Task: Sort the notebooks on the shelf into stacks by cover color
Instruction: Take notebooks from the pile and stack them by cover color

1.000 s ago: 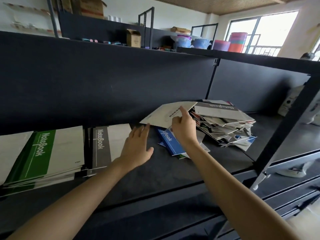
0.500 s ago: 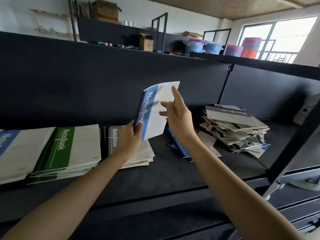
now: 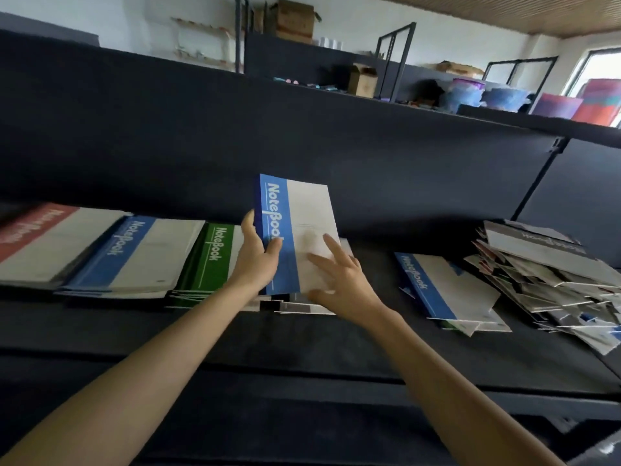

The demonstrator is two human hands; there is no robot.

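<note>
The dark shelf spans the frame. It carries a jumbled unsorted heap at the right edge, and side by side at the left a red stack, blue stack and green stack. At centre the blue notebook is raised with its cover facing the camera, probably for a colour check. The left hand grips its spine edge, thumb on the blue band. The right hand steadies the pale cover with straight, spread fingers.

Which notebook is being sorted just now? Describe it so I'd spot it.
Find the long black shelf, then its middle. The blue-and-white paper notebook there is the only one held up off the shelf; the other blue ones lie flat.
</note>
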